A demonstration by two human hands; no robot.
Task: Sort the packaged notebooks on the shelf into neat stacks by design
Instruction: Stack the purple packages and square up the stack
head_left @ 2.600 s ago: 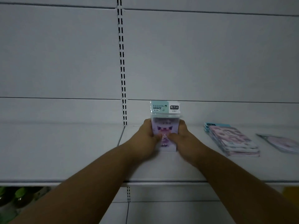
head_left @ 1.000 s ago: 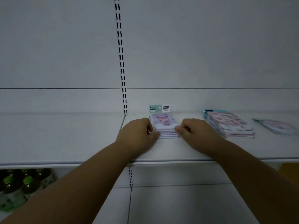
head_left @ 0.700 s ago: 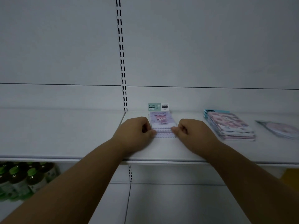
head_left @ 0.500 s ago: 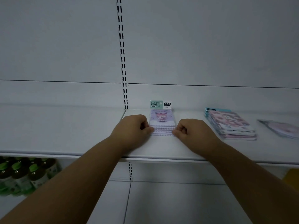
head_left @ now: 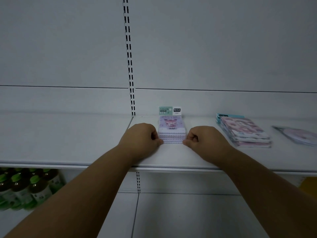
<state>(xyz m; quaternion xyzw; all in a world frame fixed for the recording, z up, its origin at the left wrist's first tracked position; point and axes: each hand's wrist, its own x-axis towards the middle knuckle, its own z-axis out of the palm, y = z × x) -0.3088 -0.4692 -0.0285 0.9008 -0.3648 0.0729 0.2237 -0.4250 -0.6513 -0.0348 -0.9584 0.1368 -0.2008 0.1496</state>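
Observation:
A small stack of purple packaged notebooks (head_left: 172,129) lies flat on the white shelf (head_left: 68,140), its green "FASHION GRACE" header card at the back. My left hand (head_left: 141,137) is curled against the stack's left side, with the thumb and fingertips at its front left corner. Pressed to the right side in the same curled way is my right hand (head_left: 203,140). A stack of larger pink notebooks (head_left: 244,131) sits further right. Beyond it, a single pale purple notebook (head_left: 296,134) lies flat by the right edge.
A slotted upright (head_left: 129,66) runs down the back panel just left of the purple stack. Green-capped bottles (head_left: 25,186) stand on the lower level at the left. Something yellow (head_left: 308,184) shows at the lower right.
The purple stack went from upright between my hands to flat on the shelf. Both hands have since stayed pressed at its sides; only the view has shifted slightly.

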